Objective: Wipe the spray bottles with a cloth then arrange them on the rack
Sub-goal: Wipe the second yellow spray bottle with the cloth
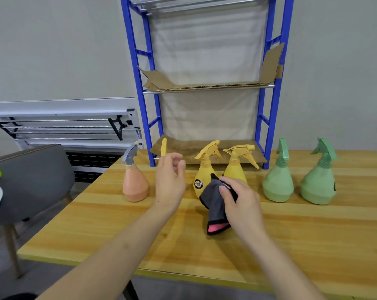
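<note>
Several spray bottles stand in a row on the wooden table (122,232): an orange one (135,185) at the left, a yellow one (164,148) mostly hidden behind my left hand, two more yellow ones (201,172) (237,165), and two green ones (278,182) (318,182) at the right. My left hand (170,180) hovers with loosely curled fingers in front of the hidden yellow bottle, holding nothing. A grey cloth (213,204) with a pink inner side hangs from my right hand (239,202), which grips it just in front of the middle yellow bottles.
A blue metal rack (140,83) stands at the table's back edge, its shelves lined with cardboard (205,85) and bare of bottles. A grey chair (31,180) sits at the left. A folded white table frame (64,126) leans by the wall.
</note>
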The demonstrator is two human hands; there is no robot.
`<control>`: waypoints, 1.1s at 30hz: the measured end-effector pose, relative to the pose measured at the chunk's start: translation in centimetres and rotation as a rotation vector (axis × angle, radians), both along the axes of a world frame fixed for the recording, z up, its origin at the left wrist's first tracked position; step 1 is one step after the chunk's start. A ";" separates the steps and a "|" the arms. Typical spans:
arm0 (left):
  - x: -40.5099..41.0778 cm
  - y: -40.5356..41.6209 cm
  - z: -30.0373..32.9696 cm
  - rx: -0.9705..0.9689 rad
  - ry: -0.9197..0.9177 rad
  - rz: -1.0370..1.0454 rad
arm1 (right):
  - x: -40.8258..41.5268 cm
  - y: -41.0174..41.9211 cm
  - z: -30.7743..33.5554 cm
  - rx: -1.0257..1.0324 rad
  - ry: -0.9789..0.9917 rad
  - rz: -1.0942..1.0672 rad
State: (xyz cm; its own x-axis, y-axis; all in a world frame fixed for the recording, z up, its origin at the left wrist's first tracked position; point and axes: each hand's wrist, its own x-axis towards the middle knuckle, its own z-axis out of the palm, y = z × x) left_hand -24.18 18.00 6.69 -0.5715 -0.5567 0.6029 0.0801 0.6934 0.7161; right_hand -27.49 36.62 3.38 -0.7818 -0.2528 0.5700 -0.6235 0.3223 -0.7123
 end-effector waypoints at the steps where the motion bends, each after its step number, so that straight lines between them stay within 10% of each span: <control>1: -0.7 0.6 0.6 -0.003 -0.025 -0.023 | -0.2 0.3 0.2 0.005 0.005 -0.009; 33: 7.5 2.1 1.6 -0.145 -0.208 0.129 | 3.8 0.6 -0.7 -0.157 -0.052 -0.198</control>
